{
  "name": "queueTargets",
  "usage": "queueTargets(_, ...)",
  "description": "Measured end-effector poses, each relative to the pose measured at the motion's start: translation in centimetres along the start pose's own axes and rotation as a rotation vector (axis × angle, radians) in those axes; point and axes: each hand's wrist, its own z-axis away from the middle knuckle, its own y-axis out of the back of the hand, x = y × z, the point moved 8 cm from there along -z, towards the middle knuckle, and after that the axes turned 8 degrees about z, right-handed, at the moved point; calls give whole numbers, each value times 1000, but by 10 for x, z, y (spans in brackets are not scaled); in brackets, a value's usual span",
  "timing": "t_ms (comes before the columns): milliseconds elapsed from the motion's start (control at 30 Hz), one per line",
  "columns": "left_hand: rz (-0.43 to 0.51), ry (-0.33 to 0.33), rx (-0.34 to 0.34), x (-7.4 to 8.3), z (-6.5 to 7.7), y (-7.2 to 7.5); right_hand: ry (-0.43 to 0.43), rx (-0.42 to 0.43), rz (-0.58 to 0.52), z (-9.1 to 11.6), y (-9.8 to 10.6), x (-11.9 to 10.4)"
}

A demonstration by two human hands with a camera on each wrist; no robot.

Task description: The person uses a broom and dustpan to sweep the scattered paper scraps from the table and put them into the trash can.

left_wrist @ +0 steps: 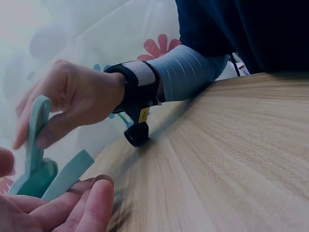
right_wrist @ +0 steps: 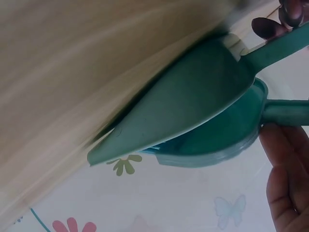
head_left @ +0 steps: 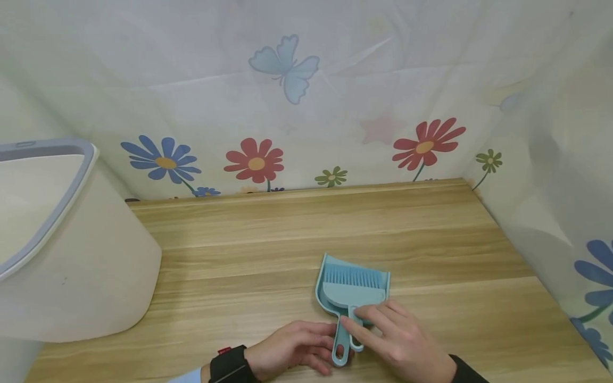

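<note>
A light blue dustpan (head_left: 320, 290) lies on the wooden table with a matching brush (head_left: 353, 293) nested in it, bristles toward the far side. My right hand (head_left: 404, 340) pinches the brush handle between thumb and fingers, as the left wrist view shows. Beside and under the dustpan handle (head_left: 339, 348) is my left hand (head_left: 294, 348), its fingers loosely extended and touching it; no thumb lies over the handle. In the right wrist view the brush (right_wrist: 212, 150) and the dustpan (right_wrist: 188, 92) stand slightly apart at their handle ends.
A large white bin (head_left: 91, 266) with a grey-blue rim stands at the left of the wooden table (head_left: 249, 250). A curtain (head_left: 191, 96) with printed flowers and a butterfly hangs along the back and right edges. Black straps (head_left: 233, 367) with cameras circle both wrists.
</note>
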Motion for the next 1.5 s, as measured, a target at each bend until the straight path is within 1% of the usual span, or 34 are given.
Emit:
queueTargets(100, -4, 8, -4, 1, 1, -1, -2, -74, -56, 0, -7, 0)
queueTargets(167, -13, 1, -13, 1, 2, -1, 8, -98, -85, -2, -10, -1)
queueTargets(267, -30, -23, -29, 2, 3, -1, 30, -121, -104, -3, -14, -3)
queueTargets(400, -37, -35, -54, 2, 4, -2, 24, -210, -121, -3, -21, -4)
queueTargets(500, -29, -29, -50, 1, 4, -1, 14, -272, -107, -3, -25, -8)
queueTargets(567, -18, -20, -29, 0, 5, 0, -2, -280, -78, -5, -28, -10)
queueTargets(633, -19, -16, 2, 0, 5, 3, -45, -277, -39, -7, -29, -10)
queueTargets(733, -42, -35, 102, 5, 6, 12, -135, -291, 29, -7, -27, -6)
queueTargets(800, -74, -57, 181, 10, 7, 20, -208, -342, 70, -3, -26, 1)
queueTargets(867, -105, -75, 260, 16, 8, 29, -278, -410, 96, 2, -25, 10)
queueTargets(900, -117, -80, 286, 19, 9, 32, -310, -440, 109, 6, -24, 15)
queueTargets(967, -137, -82, 316, 23, 11, 37, -362, -481, 131, 14, -21, 26)
queueTargets(1000, -145, -80, 326, 25, 11, 39, -388, -492, 140, 19, -20, 31)
queueTargets(1100, -151, -76, 341, 27, 12, 41, -450, -489, 176, 34, -12, 48)
queueTargets(1200, -163, -79, 344, 28, 12, 41, -516, -490, 199, 53, -2, 67)
queueTargets(1300, -174, -89, 340, 27, 11, 41, -563, -499, 221, 75, 9, 90)
queueTargets(1400, -176, -96, 337, 26, 10, 41, -559, -460, 245, 97, 21, 115)
queueTargets(1500, -176, -101, 337, 25, 10, 41, -529, -391, 269, 119, 34, 140)
